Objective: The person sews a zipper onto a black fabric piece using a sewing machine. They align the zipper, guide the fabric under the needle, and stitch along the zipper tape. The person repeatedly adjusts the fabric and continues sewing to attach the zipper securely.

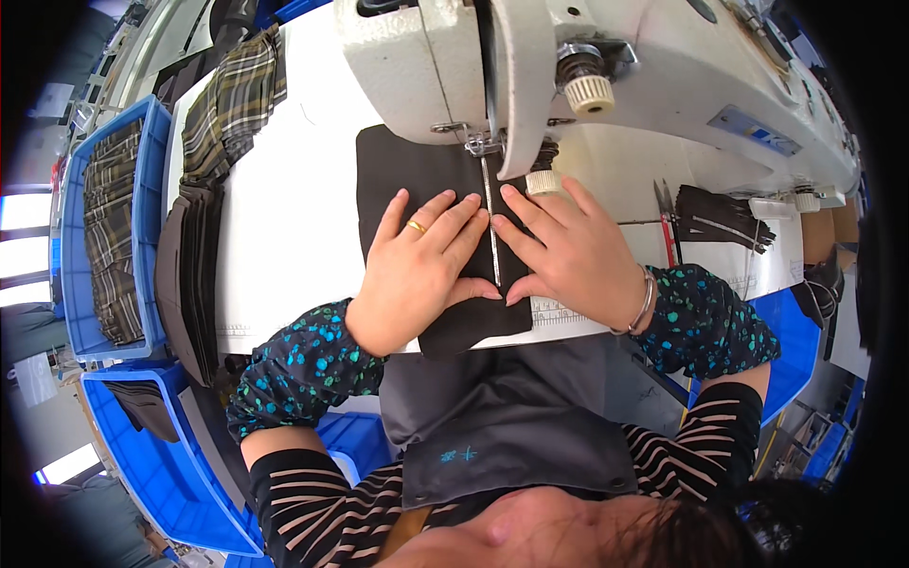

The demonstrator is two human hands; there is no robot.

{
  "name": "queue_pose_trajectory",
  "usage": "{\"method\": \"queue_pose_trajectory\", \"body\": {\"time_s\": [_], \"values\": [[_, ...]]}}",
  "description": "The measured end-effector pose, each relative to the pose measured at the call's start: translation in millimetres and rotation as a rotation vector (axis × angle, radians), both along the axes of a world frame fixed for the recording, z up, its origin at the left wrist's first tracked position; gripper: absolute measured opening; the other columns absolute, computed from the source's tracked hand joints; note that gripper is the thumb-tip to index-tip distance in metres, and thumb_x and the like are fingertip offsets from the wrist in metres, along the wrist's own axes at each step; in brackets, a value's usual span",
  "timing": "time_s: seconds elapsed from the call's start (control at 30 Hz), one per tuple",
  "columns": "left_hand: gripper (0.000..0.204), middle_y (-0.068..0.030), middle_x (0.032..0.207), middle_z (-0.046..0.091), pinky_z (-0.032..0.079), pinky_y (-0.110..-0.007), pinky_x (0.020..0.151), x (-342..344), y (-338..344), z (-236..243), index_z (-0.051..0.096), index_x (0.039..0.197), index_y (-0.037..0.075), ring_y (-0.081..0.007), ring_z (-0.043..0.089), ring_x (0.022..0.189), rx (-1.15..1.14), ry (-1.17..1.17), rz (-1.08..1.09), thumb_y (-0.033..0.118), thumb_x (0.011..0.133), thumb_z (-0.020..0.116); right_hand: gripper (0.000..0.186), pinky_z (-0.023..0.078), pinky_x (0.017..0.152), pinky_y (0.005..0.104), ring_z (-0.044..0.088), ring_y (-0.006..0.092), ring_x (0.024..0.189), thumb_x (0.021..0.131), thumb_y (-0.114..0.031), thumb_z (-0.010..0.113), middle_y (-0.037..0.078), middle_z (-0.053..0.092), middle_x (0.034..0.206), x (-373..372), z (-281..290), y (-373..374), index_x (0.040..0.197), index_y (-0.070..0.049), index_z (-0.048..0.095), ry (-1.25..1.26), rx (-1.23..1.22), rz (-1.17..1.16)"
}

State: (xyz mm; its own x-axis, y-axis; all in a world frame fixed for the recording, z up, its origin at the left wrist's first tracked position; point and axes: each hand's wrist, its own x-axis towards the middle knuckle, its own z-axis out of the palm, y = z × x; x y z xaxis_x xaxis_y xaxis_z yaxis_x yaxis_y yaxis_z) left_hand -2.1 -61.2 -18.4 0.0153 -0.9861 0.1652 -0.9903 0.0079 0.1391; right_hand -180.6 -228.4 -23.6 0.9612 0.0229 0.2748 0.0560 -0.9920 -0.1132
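Note:
A dark fabric panel [398, 166] lies on the white sewing table, a narrow light strip [494, 256] running down its middle to under the presser foot [481, 144] of the sewing machine [644, 66]. My left hand [412, 265] rests spread on the panel left of the strip, fingers apart, a ring on one finger. My right hand [578, 260] lies spread on the panel to the right of the strip, index and middle fingertips beside it, a bangle at the wrist. Both thumbs point toward the strip's lower end.
Folded dark pieces [185, 275] and plaid fabric [227, 104] line the table's left side, beside a blue bin [156, 128] of plaid pieces. Blue bins [142, 473] sit lower left and right [795, 350]. At right lie scissors [666, 218] and dark strips [720, 213].

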Motion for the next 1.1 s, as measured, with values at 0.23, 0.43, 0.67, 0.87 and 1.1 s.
{"method": "queue_pose_trajectory", "body": {"time_s": [0.23, 0.43, 0.67, 0.87, 1.1], "values": [[0.077, -0.0059, 0.144, 0.062, 0.037, -0.06, 0.116, 18, -17, -7, 0.066, 0.136, 0.008, -0.0286, 0.056, 0.135, -0.045, 0.009, 0.017, 0.056, 0.077, 0.076, 0.073, 0.041, 0.112, 0.0504, 0.058, 0.0292, 0.122, 0.068, -0.052, 0.084, 0.013, 0.068, 0.124, 18, -5, -15, 0.122, -0.006, 0.072, -0.026, 0.022, -0.036], [0.075, -0.0043, 0.137, 0.064, 0.037, -0.062, 0.115, 25, -29, -4, 0.067, 0.136, 0.012, -0.0269, 0.054, 0.136, -0.049, -0.011, 0.051, 0.056, 0.076, 0.078, 0.056, 0.041, 0.111, 0.049, 0.058, 0.0287, 0.121, 0.07, -0.055, 0.081, 0.011, 0.069, 0.114, 24, -7, -25, 0.098, -0.007, 0.078, -0.07, -0.034, -0.058], [0.073, -0.0046, 0.136, 0.064, 0.037, -0.062, 0.115, 25, -30, -3, 0.068, 0.134, 0.011, -0.0267, 0.055, 0.135, -0.026, 0.033, 0.057, 0.055, 0.076, 0.078, 0.054, 0.041, 0.109, 0.047, 0.057, 0.028, 0.118, 0.069, -0.054, 0.081, 0.008, 0.066, 0.103, 24, -4, -27, 0.093, -0.007, 0.078, -0.056, -0.018, -0.049], [0.072, -0.0057, 0.136, 0.064, 0.037, -0.061, 0.114, 26, -32, -1, 0.068, 0.133, 0.009, -0.0274, 0.055, 0.134, -0.012, 0.065, 0.06, 0.054, 0.077, 0.078, 0.053, 0.042, 0.109, 0.0478, 0.058, 0.0281, 0.117, 0.069, -0.054, 0.082, 0.007, 0.066, 0.102, 26, -7, -28, 0.093, -0.007, 0.077, -0.096, -0.016, -0.044], [0.069, -0.0076, 0.142, 0.062, 0.041, -0.06, 0.113, 21, -26, -13, 0.068, 0.135, 0.009, -0.0305, 0.052, 0.139, -0.074, 0.085, 0.077, 0.051, 0.081, 0.078, 0.053, 0.042, 0.111, 0.0497, 0.058, 0.0302, 0.122, 0.072, -0.05, 0.081, 0.01, 0.068, 0.111, 20, -7, -25, 0.101, -0.005, 0.075, -0.075, -0.016, -0.045]]}}
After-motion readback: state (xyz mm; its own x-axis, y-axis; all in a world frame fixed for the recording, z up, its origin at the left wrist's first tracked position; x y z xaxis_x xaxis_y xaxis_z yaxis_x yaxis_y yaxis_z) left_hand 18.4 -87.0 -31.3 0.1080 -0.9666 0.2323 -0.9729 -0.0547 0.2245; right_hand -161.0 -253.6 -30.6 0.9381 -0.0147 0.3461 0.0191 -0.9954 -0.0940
